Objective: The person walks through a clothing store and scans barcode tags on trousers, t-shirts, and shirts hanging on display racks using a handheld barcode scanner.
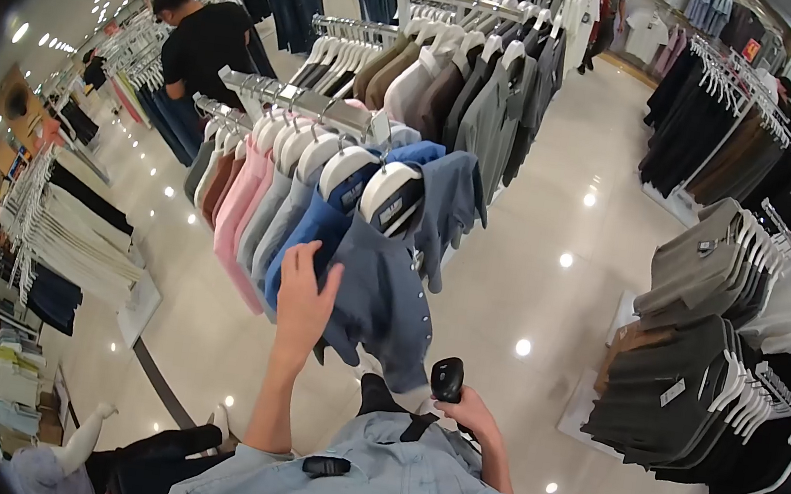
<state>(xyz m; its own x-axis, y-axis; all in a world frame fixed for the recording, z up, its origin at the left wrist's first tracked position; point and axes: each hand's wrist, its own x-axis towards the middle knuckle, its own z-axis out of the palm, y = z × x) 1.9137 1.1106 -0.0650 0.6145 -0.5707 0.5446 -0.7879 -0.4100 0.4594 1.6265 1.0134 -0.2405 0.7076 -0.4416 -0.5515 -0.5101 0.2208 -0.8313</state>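
Note:
My left hand [306, 297] is raised in front of the blue shirts, fingers apart, and seems to hold nothing; whether its fingertips touch the cloth I cannot tell. Just beyond it, a slate-blue shirt [387, 296] with a row of small buttons hangs on a white hanger [390, 196] at the near end of the rack. A brighter blue shirt [321, 222] hangs behind it. Low on the right, my right hand [474, 412] is closed around a black handheld device [447, 378] with a rounded head, which looks like a scanner. It is apart from the shirts.
The metal rack [304, 103] carries pink, grey and brown shirts, with darker shirts [493, 110] farther back. Grey tops [661, 392] hang on the right beside the tiled aisle [553, 268]. A person in black [206, 52] stands at the left. A mannequin [74, 450] is at lower left.

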